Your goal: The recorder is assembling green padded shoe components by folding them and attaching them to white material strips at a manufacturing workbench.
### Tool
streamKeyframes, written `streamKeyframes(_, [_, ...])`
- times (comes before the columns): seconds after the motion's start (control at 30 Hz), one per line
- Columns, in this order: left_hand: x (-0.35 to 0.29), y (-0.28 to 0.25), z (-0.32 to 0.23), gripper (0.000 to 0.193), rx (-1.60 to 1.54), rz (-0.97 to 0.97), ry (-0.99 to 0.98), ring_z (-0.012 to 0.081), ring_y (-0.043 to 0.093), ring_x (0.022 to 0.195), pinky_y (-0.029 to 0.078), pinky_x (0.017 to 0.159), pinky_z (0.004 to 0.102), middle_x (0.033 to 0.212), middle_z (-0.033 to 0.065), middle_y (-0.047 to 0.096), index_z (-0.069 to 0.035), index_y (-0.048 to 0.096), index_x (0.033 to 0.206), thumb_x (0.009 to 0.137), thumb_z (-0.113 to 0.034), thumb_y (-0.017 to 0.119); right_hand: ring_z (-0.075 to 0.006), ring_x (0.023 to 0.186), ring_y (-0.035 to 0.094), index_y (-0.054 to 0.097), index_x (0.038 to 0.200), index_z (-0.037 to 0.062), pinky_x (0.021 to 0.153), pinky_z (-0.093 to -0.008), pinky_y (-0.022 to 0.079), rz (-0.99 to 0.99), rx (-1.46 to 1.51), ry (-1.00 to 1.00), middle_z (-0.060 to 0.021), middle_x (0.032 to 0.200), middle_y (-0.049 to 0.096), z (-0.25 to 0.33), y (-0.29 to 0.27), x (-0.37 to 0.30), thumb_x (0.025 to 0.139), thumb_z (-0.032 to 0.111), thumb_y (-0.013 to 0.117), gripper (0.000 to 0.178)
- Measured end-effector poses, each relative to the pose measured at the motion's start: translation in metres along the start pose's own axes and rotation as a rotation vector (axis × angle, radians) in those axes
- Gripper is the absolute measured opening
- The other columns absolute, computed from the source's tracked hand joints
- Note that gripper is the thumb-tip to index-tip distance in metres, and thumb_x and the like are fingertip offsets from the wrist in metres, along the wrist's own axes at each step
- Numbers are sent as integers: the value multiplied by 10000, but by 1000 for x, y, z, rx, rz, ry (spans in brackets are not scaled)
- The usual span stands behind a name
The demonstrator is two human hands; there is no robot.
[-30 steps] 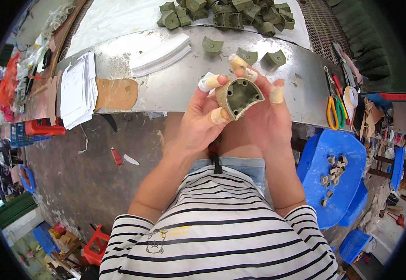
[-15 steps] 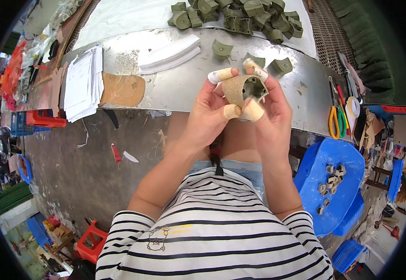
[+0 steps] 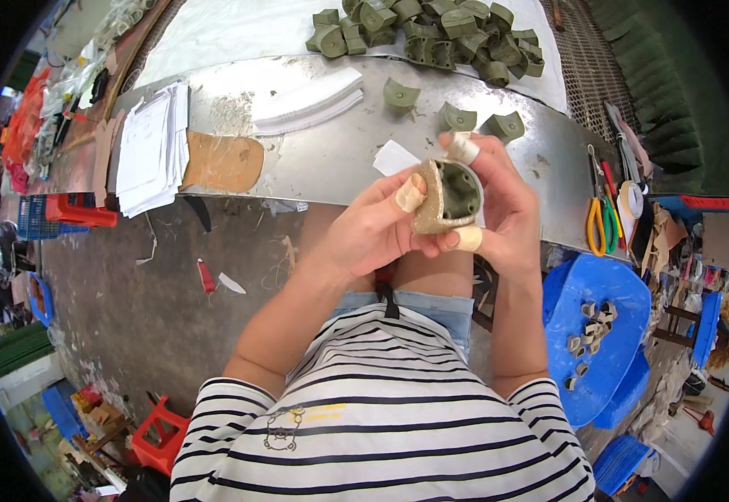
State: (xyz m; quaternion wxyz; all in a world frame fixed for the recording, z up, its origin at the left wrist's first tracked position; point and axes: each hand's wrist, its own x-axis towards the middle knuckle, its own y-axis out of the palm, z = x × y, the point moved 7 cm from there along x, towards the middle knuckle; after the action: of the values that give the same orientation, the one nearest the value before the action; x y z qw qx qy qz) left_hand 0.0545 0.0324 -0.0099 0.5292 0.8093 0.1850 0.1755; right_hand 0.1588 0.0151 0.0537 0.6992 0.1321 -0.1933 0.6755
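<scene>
Between my two hands is a hollow shoe heel [image 3: 458,194], olive green inside with a tan, glittery covering on its outer side; its open cavity faces up and to the right. My left hand [image 3: 371,224] grips the covered side, its taped thumb lying on the edge. My right hand [image 3: 508,207] holds the far and right sides, with tape on the thumb and a fingertip. Just beyond lie bare olive heels on the metal table: one [image 3: 400,96] farther left, one [image 3: 457,119] in the middle, one [image 3: 505,126] on the right. A white piece [image 3: 395,157] sits behind my left fingers.
Many olive heels form a pile [image 3: 465,25] on white cloth [image 3: 231,29] at the back. Left are white strips [image 3: 308,105], a brown sheet [image 3: 224,161] and papers [image 3: 151,151]. Scissors [image 3: 595,224] and tape [image 3: 631,199] sit right, above a blue basin [image 3: 611,397] holding small pieces.
My hands have come nearer and lower with the heel and turned it, so its cavity shows more. The white piece behind my left fingers has come into sight.
</scene>
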Motion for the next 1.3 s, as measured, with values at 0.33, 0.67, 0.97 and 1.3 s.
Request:
streamKeyframes(0.33, [-3, -7, -4, 377, 14, -53, -146, 236, 651, 822, 580, 626, 272, 1068, 152, 598, -19, 436, 1269, 972, -252, 451, -204, 1002, 539, 652, 1050, -16, 879, -331, 443, -168, 109, 77, -111, 1096, 600, 7, -6, -4, 770, 210, 712, 364])
streamKeyframes(0.67, [0, -6, -16, 351, 175, -21, -148, 201, 652, 763, 569, 611, 259, 945, 112, 631, -2, 517, 1165, 973, -289, 452, -208, 1117, 522, 628, 1099, -22, 941, -329, 421, -103, 531, 346, -128, 1188, 582, -23, 7, -11, 889, 72, 557, 241])
streamKeyframes(0.97, [6, -6, -25, 362, 258, -37, -30, 188, 646, 772, 575, 627, 267, 936, 114, 628, 8, 521, 1147, 981, -300, 426, -218, 1161, 494, 607, 1150, -8, 988, -363, 380, -119, 352, 225, -132, 1266, 536, -24, 6, -6, 853, 99, 614, 315])
streamKeyframes(1.3, [9, -17, -25, 331, 223, -28, 58, 195, 646, 803, 577, 682, 295, 977, 109, 626, -17, 505, 1187, 990, -264, 408, -197, 1127, 500, 603, 1156, -2, 962, -344, 385, -182, 311, 315, -102, 1213, 555, -30, 5, -2, 818, 71, 651, 350])
